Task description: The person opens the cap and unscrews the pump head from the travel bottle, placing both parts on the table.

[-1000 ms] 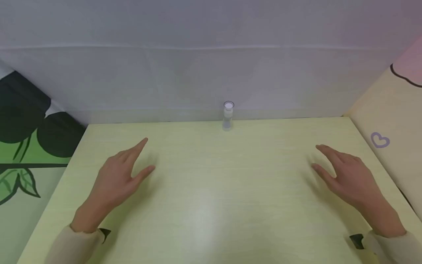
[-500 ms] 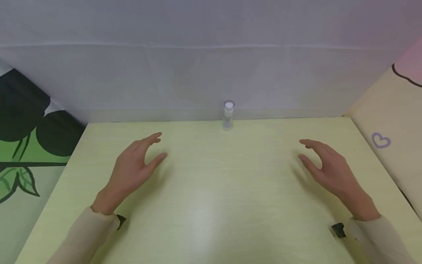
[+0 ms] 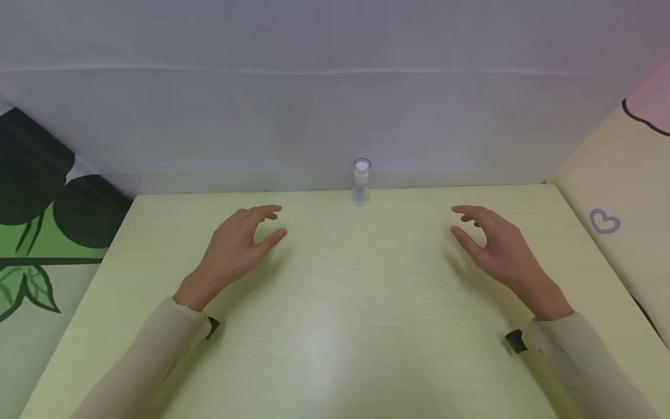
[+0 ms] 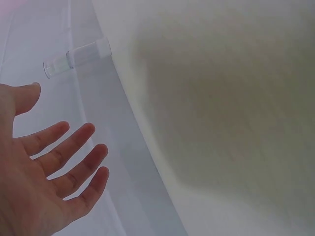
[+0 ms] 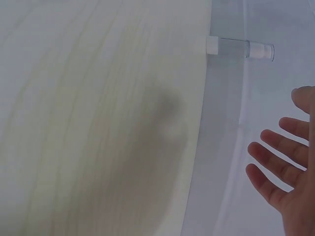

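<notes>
A small, slim clear cylinder [image 3: 360,185] with a whitish base and a dark-rimmed round top stands upright at the far edge of the table. Its exact kind is hard to tell; in the left wrist view the cylinder [image 4: 88,53] looks like a narrow bottle or vial, and the right wrist view shows the cylinder [image 5: 233,48] too. My left hand [image 3: 234,251] hovers over the table to its left, fingers spread and loosely bent, holding nothing. On the other side my right hand [image 3: 501,250] hovers likewise, with nothing in its fingers. Neither hand touches the cylinder.
A pale wooden tabletop [image 3: 335,302] lies beneath both hands. Behind it hangs a grey-white cloth [image 3: 293,128]. A panel with dark and green drawings [image 3: 31,192] borders the left, and a cream panel with a purple heart [image 3: 604,221] borders the right.
Both hands have moved forward and inward over the table, closer to the cylinder, and their fingers have bent a little more. The cylinder has stayed in place.
</notes>
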Motion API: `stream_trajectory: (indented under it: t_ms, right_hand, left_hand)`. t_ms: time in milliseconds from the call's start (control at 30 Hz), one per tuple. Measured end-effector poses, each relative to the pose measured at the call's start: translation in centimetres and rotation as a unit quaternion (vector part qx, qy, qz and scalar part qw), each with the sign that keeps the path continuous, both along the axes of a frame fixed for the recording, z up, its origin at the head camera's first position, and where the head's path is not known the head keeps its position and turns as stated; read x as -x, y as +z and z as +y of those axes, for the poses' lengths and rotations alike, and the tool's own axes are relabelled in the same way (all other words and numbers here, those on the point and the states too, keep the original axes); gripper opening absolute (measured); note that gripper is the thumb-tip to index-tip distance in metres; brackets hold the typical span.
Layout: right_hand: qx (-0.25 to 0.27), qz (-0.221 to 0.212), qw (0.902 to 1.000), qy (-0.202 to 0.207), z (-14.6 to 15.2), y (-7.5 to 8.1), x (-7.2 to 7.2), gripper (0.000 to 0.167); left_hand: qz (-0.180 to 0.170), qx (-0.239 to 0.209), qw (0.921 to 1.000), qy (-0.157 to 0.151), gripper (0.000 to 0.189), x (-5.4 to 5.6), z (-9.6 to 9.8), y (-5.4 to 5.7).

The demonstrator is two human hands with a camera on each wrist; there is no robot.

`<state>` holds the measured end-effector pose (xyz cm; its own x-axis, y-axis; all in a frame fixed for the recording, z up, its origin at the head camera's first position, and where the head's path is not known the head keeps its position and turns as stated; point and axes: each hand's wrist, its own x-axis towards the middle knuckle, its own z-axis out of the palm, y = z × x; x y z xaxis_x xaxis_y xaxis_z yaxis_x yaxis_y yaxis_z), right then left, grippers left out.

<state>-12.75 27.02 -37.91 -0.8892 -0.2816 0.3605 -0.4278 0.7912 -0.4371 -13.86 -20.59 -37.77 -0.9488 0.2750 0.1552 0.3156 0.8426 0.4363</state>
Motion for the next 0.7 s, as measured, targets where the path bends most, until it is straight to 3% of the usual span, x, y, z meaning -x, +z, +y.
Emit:
stream_trajectory:
  t_ms: [233,700]
  right_hand:
    - [0.028,-0.028,0.9992,0.009,-1.0,-0.3,1.8,0.039]
    - [0.069,-0.072,0.9948,0.024,-4.0,-0.2,4.7,0.038]
  left_hand:
    - [-0.033,-0.014,0.9993,-0.008,0.054,2.0,1.4,-0.1]
    - [-0.053,-0.031,0.9977,-0.029,0.051,4.9,4.2,-0.5]
